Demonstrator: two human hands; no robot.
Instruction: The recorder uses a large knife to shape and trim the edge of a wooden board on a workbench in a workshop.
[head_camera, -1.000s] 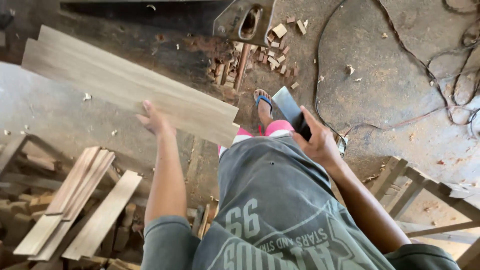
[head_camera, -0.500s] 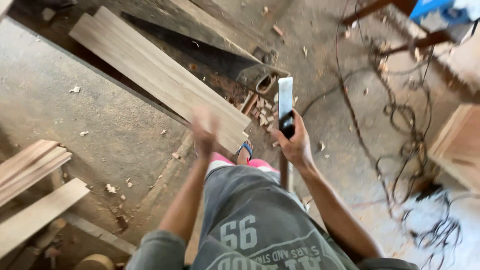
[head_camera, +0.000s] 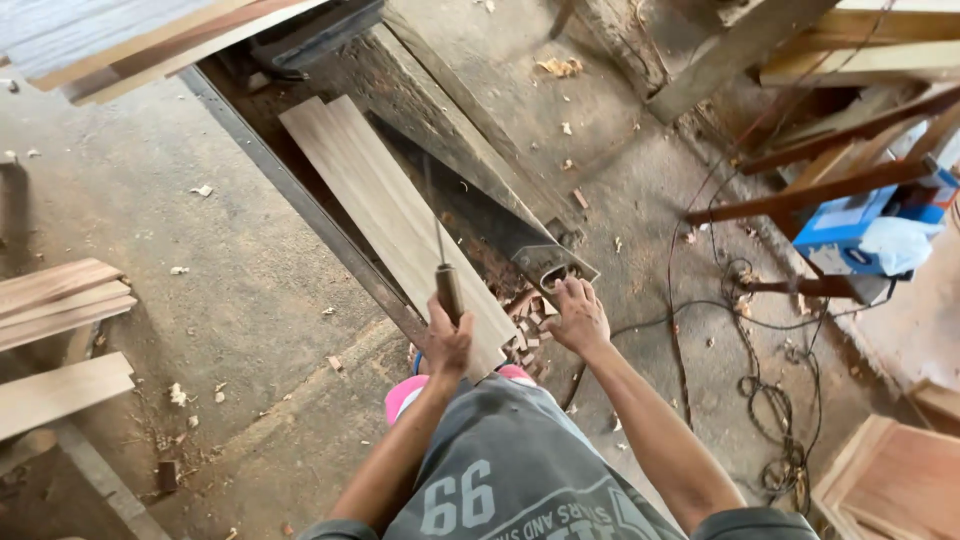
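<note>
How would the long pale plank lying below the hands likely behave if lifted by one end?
The plank looks thin and long, so it would probably flex a little and droop at the far end. Its flat faces suggest it would slide, not roll. Next to the left hand, which grips a wooden-handled tool, it seems fairly light.

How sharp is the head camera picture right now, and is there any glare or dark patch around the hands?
Head view: mostly sharp, with the left hand and its wooden-handled tool crisp. Head view: even daylight and no glare on the plank. Head view: deep shadow beside the metal bracket, close to the empty right hand; straight edges bow slightly at the frame corners.
</note>
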